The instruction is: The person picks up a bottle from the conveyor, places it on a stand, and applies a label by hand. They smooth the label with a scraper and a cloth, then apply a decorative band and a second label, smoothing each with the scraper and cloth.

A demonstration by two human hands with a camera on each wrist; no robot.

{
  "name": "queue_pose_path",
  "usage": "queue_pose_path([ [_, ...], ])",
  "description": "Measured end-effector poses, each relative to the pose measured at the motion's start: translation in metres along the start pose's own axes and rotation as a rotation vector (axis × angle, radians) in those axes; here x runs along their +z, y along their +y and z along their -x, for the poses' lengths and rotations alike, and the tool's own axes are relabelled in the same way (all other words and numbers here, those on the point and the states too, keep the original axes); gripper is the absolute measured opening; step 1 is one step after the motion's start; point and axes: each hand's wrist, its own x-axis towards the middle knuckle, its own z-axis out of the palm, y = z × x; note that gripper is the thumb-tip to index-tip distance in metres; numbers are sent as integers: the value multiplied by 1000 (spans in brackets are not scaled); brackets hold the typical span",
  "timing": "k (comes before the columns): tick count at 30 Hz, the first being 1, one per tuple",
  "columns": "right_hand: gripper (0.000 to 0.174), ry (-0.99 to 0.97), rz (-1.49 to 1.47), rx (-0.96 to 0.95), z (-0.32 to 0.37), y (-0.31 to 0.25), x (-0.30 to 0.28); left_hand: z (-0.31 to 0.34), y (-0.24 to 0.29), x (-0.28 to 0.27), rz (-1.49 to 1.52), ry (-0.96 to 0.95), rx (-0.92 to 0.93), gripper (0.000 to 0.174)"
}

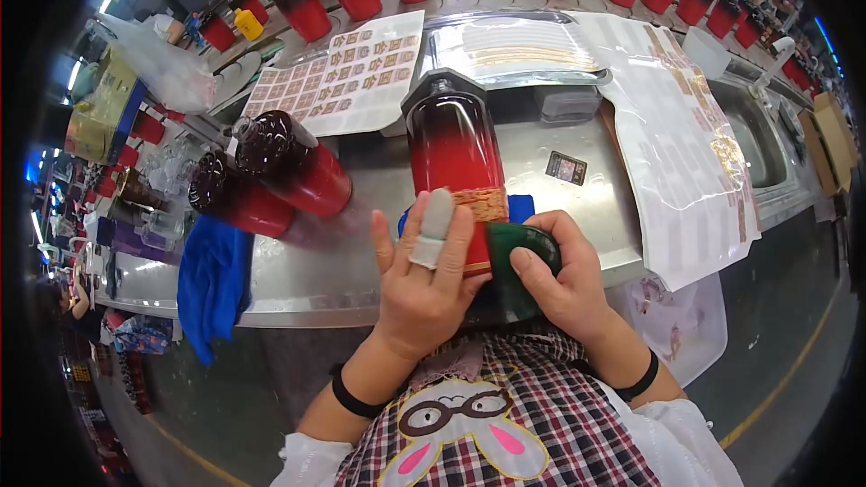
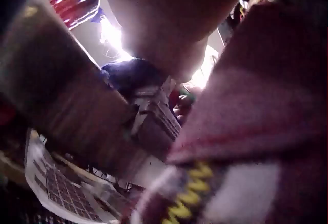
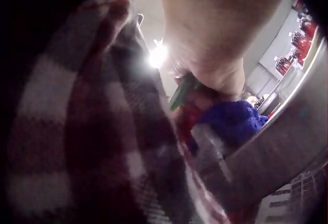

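A red bottle (image 1: 456, 144) with a black-shaded top lies in front of me, its neck pointing away, on a blue cloth (image 1: 520, 208). Round its lower part runs a gold patterned label (image 1: 484, 205). My left hand (image 1: 419, 275) lies over the bottle's near left side with fingers extended; one finger wears a pale finger cot (image 1: 435, 227). Between thumb and fingers my right hand (image 1: 573, 275) pinches a dark green flat pad (image 1: 514, 284), held against the bottle's near right side. The right wrist view shows the green pad (image 3: 184, 91) beneath that hand; the left wrist view is mostly blocked by clothing.
Two more red bottles (image 1: 293, 162) lean at the left beside a hanging blue cloth (image 1: 212, 280). Label sheets (image 1: 338, 72) lie behind them, and a long sheet (image 1: 681, 153) drapes over the right table edge. A small dark card (image 1: 566, 168) lies right of the bottle.
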Motion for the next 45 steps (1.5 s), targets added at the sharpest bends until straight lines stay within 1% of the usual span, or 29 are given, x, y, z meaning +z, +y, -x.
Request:
queue_pose_path([
  [2,24,2,-5,8,0,0,-1,12,-7,10,151,82,-63,66],
  [5,24,0,-1,18,0,0,0,13,-7,3,163,36,-125,65],
  [6,23,9,2,15,0,1,1,2,3,-3,25,23,-119,70],
  [9,22,22,18,22,2,1,3,-11,3,-6,-78,-51,4,72],
  [10,22,25,14,16,1,1,2,-8,0,-2,-49,-36,-5,72],
  [13,22,20,-19,29,2,3,0,17,-10,9,136,8,-142,73],
  [14,22,13,-3,21,2,1,0,20,-15,7,135,-15,-152,75],
  [17,22,10,25,6,1,2,1,0,-2,-9,16,-8,-148,79],
  [18,23,19,32,7,1,3,1,-6,2,-11,-56,-40,-82,84],
  [21,23,27,-41,70,1,2,1,-10,-5,-3,-56,-41,-13,86],
  [22,23,21,-33,58,0,3,1,-3,-9,1,-9,-17,-73,81],
  [25,23,16,-11,48,1,4,-2,9,-16,1,97,-36,-143,81],
  [26,22,10,-10,53,1,3,-2,10,-14,1,66,-31,-171,80],
  [29,22,9,-18,43,-1,4,0,-12,-2,-11,-135,-48,-3,81],
  [30,21,22,-22,39,0,4,0,-18,0,-13,-168,-102,37,81],
  [33,21,-12,-24,73,0,3,-1,-6,-11,-2,-5,-48,-41,82],
  [34,22,-13,-31,85,0,2,-1,2,-15,0,44,-27,-100,83],
  [35,22,-6,-25,67,0,2,-2,11,-19,2,72,-52,-146,83],
  [37,22,-23,-10,28,-1,3,-2,11,-20,-4,91,-85,-165,83],
  [40,23,-10,-24,66,0,3,0,-9,-3,-12,-12,-31,-86,86],
  [43,23,-4,-20,52,0,5,-1,-10,-9,-6,-85,-53,-21,89],
  [45,23,-22,-8,45,0,5,-2,3,-18,-3,36,-47,-115,92],
])
